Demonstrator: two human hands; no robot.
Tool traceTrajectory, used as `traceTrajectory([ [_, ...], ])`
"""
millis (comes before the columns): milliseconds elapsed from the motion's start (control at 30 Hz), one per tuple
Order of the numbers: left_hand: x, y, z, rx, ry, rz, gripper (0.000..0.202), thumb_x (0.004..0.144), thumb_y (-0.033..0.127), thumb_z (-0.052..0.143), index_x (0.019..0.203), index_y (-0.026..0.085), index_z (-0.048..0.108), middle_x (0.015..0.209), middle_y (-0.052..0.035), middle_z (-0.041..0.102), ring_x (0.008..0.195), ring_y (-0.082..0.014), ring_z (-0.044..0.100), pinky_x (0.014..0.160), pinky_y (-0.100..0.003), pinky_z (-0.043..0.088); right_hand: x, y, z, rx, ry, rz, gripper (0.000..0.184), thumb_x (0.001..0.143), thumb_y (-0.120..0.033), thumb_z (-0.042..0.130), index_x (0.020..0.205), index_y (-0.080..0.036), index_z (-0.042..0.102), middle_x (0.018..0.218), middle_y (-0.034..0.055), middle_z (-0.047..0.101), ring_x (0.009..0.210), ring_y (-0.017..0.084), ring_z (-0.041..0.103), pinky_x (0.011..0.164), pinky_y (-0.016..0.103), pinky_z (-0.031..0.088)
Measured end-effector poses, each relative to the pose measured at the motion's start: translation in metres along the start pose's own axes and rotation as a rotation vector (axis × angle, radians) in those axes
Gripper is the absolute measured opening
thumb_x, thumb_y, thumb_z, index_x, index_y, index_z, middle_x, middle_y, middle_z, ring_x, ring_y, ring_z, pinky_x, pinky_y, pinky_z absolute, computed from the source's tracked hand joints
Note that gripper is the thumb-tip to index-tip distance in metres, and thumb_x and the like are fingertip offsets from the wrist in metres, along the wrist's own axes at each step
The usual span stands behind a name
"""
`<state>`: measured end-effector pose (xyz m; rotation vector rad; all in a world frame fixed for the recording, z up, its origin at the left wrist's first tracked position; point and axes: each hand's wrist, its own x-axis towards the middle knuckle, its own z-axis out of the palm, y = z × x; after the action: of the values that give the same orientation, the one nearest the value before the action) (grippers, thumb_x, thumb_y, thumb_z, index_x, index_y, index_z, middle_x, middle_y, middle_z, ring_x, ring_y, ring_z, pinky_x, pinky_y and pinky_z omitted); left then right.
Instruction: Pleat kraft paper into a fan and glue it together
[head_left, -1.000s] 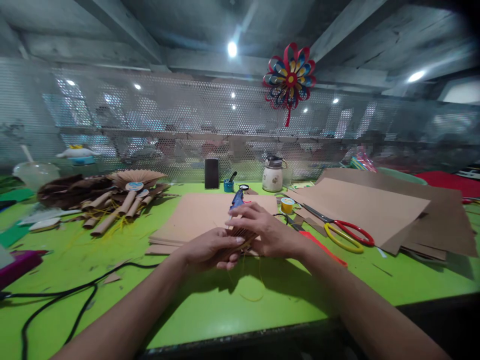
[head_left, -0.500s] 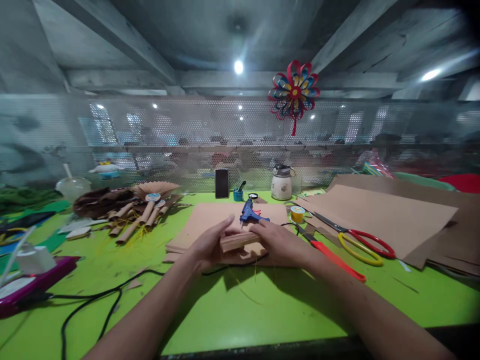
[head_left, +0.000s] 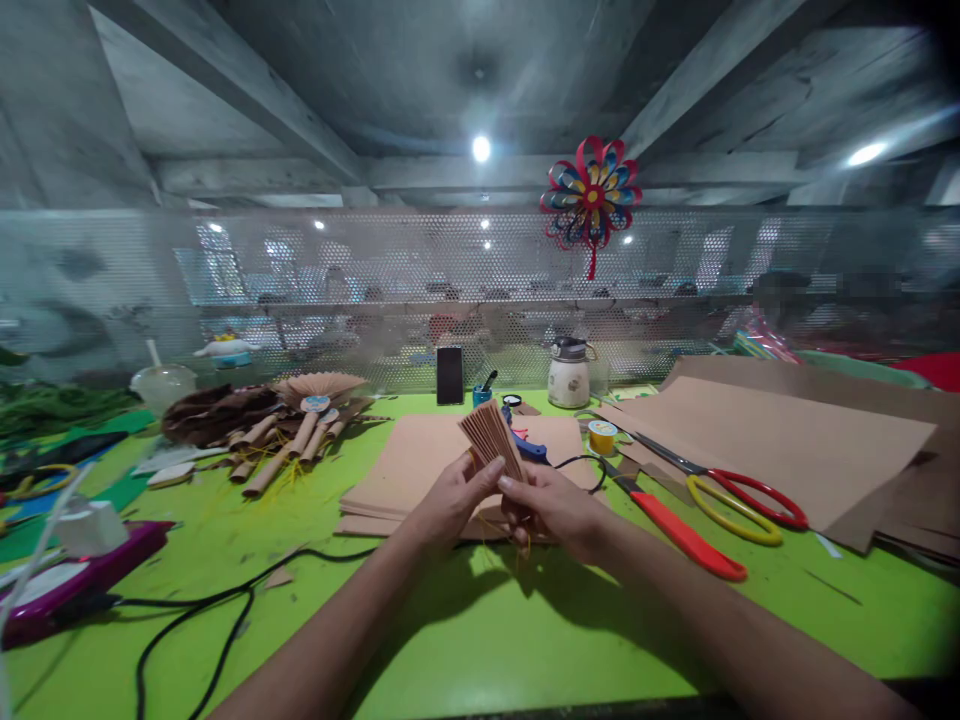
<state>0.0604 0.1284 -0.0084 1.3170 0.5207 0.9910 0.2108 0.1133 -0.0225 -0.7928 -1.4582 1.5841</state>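
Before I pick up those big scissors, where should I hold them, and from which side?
Probably by the red and yellow handles, with the right hand coming from the near right. The scissors lie with their finger loops toward you and their blades pointing away to the left.

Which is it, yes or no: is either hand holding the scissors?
No, the left hand and the right hand hold the pleated brown paper, while the scissors lie off to the right.
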Motion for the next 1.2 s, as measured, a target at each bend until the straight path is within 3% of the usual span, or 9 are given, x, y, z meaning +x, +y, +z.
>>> traceTrajectory([
  [167,-0.001,0.001,0.003,-0.042,0.145,-0.054,0.038,0.077,0.038,0.065,0.103,0.011,0.059,0.077,-0.0069,0.066,0.057,-0.0138,0.06,0.055,-0.025,0.046,0.0,0.01,0.013,0.04,-0.057,0.009,0.044,0.07,-0.056,0.065,0.074,-0.017,0.045,0.055,-0.0054,0.051,0.038,0.007,0.048,0.039,0.021,0.044],
  [433,-0.005,0.003,0.004,-0.047,0.081,-0.189,0.031,0.081,0.04,0.059,0.094,0.012,0.058,0.062,-0.006,0.066,0.042,-0.0145,0.058,0.042,-0.024,0.045,-0.001,0.012,0.022,0.084,-0.06,0.017,0.045,0.072,-0.058,0.063,0.076,-0.017,0.044,0.053,-0.0054,0.052,0.038,0.008,0.051,0.04,0.022,0.046],
  [733,-0.002,0.009,-0.002,-0.14,0.18,-0.143,0.027,0.08,0.036,0.061,0.083,0.01,0.062,0.077,-0.0115,0.07,0.062,-0.019,0.065,0.055,-0.029,0.053,-0.005,-0.002,0.013,-0.374,-0.117,0.004,0.051,0.079,-0.062,0.05,0.063,-0.014,0.05,0.053,-0.0016,0.05,0.043,0.009,0.051,0.045,0.021,0.044],
  [833,0.0,0.016,-0.007,-0.149,0.253,-0.087,0.019,0.082,0.028,0.06,0.081,0.009,0.062,0.078,-0.0105,0.07,0.065,-0.0151,0.065,0.063,-0.025,0.054,-0.013,-0.005,0.012,-0.454,-0.274,0.086,0.043,0.082,-0.055,0.052,0.072,-0.013,0.058,0.058,0.0007,0.056,0.05,0.011,0.055,0.05,0.023,0.045],
  [933,0.003,0.019,-0.017,-0.152,0.3,-0.081,0.015,0.083,0.024,0.058,0.081,0.009,0.062,0.073,-0.0087,0.069,0.061,-0.0139,0.065,0.064,-0.025,0.055,-0.019,-0.007,0.014,-0.652,-0.371,-0.055,0.035,0.083,-0.048,0.055,0.081,-0.015,0.066,0.066,0.0026,0.062,0.06,0.013,0.057,0.055,0.023,0.043],
  [1000,0.005,0.019,-0.022,-0.134,0.318,-0.111,0.016,0.083,0.024,0.058,0.079,0.009,0.062,0.069,-0.0083,0.069,0.059,-0.0138,0.065,0.06,-0.024,0.054,-0.019,-0.01,0.013,-0.78,-0.22,-0.235,0.031,0.083,-0.044,0.056,0.079,-0.016,0.068,0.069,0.0029,0.063,0.064,0.013,0.055,0.058,0.023,0.041],
  [1067,0.005,0.016,-0.023,-0.092,0.294,-0.144,0.018,0.082,0.027,0.059,0.077,0.009,0.061,0.067,-0.0079,0.068,0.055,-0.013,0.063,0.055,-0.023,0.052,-0.016,-0.014,0.01,-0.822,0.04,-0.369,0.03,0.085,-0.04,0.054,0.075,-0.016,0.068,0.069,0.0031,0.062,0.065,0.013,0.053,0.059,0.024,0.039],
  [1133,0.004,0.011,-0.02,-0.058,0.219,-0.156,0.021,0.081,0.03,0.061,0.077,0.01,0.061,0.067,-0.0066,0.067,0.053,-0.0115,0.061,0.053,-0.021,0.05,-0.012,-0.017,0.005,-0.778,0.246,-0.413,0.032,0.087,-0.04,0.051,0.073,-0.015,0.066,0.066,0.0025,0.06,0.062,0.013,0.051,0.058,0.024,0.037],
  [1200,0.002,0.006,-0.014,-0.044,0.124,-0.177,0.022,0.08,0.033,0.063,0.079,0.011,0.061,0.067,-0.0054,0.066,0.053,-0.0105,0.06,0.053,-0.02,0.048,-0.007,-0.017,-0.001,-0.717,0.351,-0.392,0.034,0.087,-0.042,0.049,0.071,-0.015,0.062,0.062,0.0011,0.056,0.058,0.012,0.048,0.055,0.024,0.036],
])
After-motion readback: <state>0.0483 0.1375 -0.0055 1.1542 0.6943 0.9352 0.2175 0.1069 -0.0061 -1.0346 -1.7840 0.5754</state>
